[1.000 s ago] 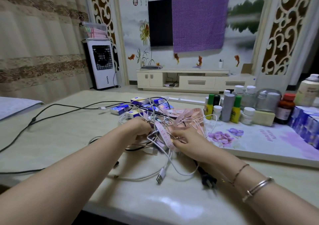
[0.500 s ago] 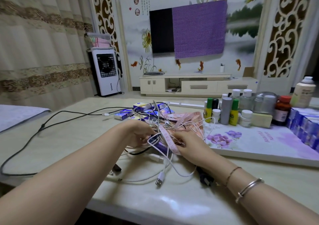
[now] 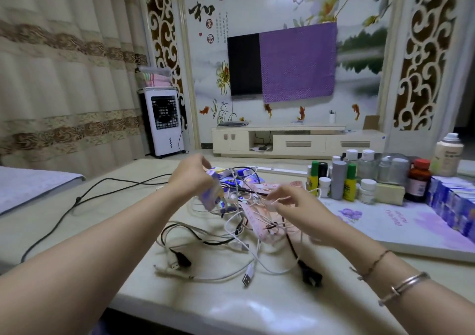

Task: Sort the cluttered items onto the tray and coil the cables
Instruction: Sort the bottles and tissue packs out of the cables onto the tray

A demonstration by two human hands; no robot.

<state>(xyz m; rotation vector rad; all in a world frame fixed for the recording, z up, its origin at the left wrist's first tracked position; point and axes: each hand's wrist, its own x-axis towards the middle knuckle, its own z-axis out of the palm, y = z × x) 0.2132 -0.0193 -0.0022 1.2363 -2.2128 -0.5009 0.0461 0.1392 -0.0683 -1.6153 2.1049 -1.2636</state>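
Note:
A tangle of white and black cables (image 3: pixel 231 237) lies on the pale table, with a pink tape measure (image 3: pixel 253 221) woven through it. My left hand (image 3: pixel 190 178) is raised over the far side of the tangle. It grips a small blue and white box (image 3: pixel 212 196), which is blurred and has cables hanging around it. My right hand (image 3: pixel 300 208) hovers over the tangle's right side, its fingertips pinching a thin white cable beside the tape. The floral white tray (image 3: pixel 401 226) lies to the right.
Bottles and jars (image 3: pixel 339 180) stand along the tray's far edge, and stacked blue boxes (image 3: pixel 452 206) at its right. More small blue boxes (image 3: pixel 246 174) sit behind the tangle. A long black cable (image 3: pixel 77 201) trails left. A black plug (image 3: pixel 311 275) and a USB plug (image 3: pixel 248 278) lie near the front edge.
My left hand has risen from the tangle with the small box in it. My right hand has lifted slightly, and the view has tilted upward.

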